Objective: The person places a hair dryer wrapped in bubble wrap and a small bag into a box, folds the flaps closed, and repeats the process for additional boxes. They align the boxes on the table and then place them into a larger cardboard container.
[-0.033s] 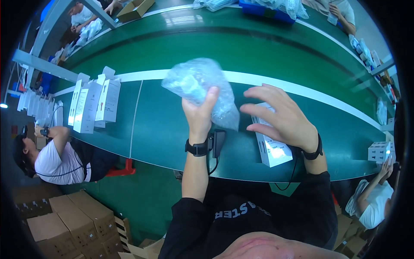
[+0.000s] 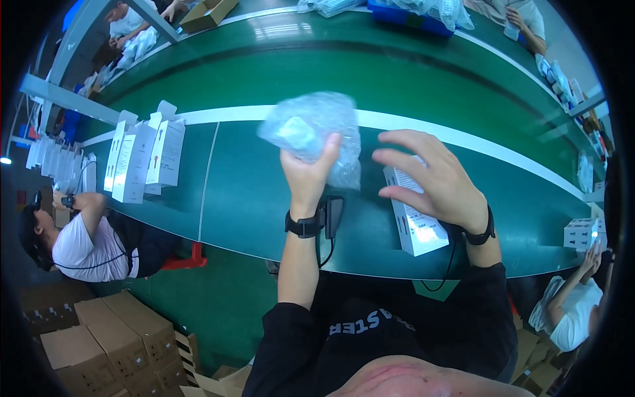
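My left hand (image 2: 308, 177) grips a clear bubble-wrap bag (image 2: 323, 122), the thumb lying over its near side. Something pale inside the bag is too blurred to name. To the right, my right hand (image 2: 442, 182) is open, fingers spread and curved, holding nothing. Beneath that hand a white printed carton (image 2: 421, 230) lies on the green work table (image 2: 248, 192). My right hand partly covers its far end, and I cannot tell whether they touch. A small black device (image 2: 334, 217) with a cable sits at my left wrist.
Several white cartons with raised flaps (image 2: 135, 162) stand on the table at left. Beyond a white strip runs a green conveyor belt (image 2: 423, 79). A blue bin (image 2: 410, 14) with bagged items is at the far side. Co-workers sit left and right; brown cartons (image 2: 109, 334) are stacked at lower left.
The bubble-wrap bag has swung slightly in my left hand, its hanging lower end moving up and a little left. My right hand and the carton beneath have hardly moved.
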Demonstrator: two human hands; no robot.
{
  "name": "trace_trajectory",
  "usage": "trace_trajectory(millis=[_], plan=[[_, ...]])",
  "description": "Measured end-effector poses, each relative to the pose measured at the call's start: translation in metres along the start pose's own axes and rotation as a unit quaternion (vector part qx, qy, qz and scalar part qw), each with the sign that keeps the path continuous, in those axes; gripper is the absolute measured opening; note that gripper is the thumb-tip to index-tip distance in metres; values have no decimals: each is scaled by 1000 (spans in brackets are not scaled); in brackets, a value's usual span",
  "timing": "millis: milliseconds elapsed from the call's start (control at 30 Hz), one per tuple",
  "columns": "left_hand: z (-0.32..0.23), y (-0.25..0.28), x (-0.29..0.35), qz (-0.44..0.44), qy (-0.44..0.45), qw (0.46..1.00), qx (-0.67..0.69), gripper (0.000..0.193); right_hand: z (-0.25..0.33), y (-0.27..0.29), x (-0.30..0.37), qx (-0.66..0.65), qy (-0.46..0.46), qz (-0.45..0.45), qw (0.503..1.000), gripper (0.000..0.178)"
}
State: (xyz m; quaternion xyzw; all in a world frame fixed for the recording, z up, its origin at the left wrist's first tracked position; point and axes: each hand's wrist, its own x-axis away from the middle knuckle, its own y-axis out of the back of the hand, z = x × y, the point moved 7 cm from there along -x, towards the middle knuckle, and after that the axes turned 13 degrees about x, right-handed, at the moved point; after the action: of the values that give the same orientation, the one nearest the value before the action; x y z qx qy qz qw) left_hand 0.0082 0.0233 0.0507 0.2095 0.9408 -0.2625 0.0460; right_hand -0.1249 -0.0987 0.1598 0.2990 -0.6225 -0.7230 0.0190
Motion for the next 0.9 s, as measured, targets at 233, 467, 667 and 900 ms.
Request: trace_trajectory(millis=[233, 467, 667, 900], plan=[[20, -13, -8, 82, -62, 990, -93, 55, -6, 0, -3, -11, -64, -29, 997, 65], [37, -10, -13, 164, 31, 962, -216, 50, -22, -17, 6, -82, -108, -4, 991, 64], [23, -41, 16, 212, 121, 968, -59, 48, -15, -5, 8, -22, -63, -57, 996, 47], [17, -46, 24, 220, 135, 966, 16, 48, -7, 3, 9, -3, -28, -92, 995, 29]])
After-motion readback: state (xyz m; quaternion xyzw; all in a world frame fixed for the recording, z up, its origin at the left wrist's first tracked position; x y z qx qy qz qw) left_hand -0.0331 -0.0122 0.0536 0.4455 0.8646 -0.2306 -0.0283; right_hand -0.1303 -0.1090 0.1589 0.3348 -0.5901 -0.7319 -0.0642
